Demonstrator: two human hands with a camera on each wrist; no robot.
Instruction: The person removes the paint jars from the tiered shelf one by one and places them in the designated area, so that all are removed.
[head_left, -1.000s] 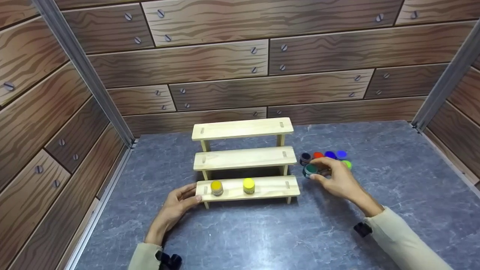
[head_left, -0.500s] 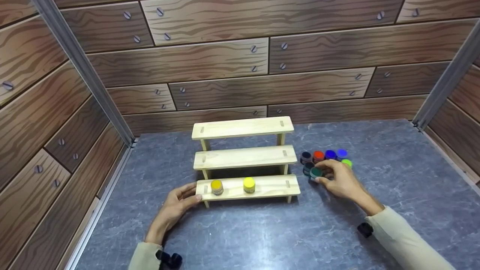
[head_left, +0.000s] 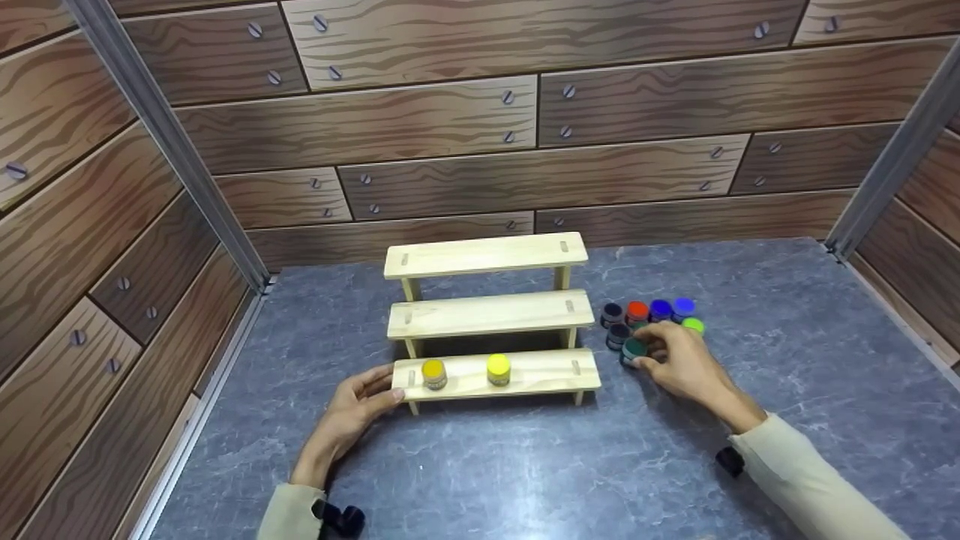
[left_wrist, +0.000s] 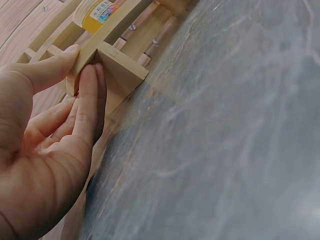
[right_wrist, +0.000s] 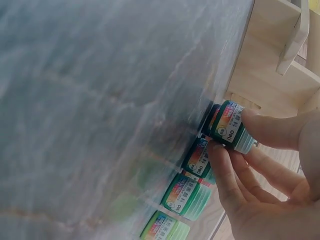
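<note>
My right hand pinches a small dark green paint jar between thumb and fingers, at the near side of a cluster of paint jars. In the right wrist view this jar is tilted, label showing, close by another dark jar. On the left, my left hand grips the left end of the lowest step of a three-step wooden display stand. Its thumb lies on top and its fingers under the board. An ochre-yellow jar and a bright yellow jar stand on that step.
Right of the stand are a black jar, a very dark jar, a red jar, two blue-toned jars and a light green jar. Wood-patterned walls with metal corner strips enclose the grey marbled table.
My right hand has drawn the dark green jar slightly right and towards me, uncovering the very dark jar behind it. My left hand stays on the stand.
</note>
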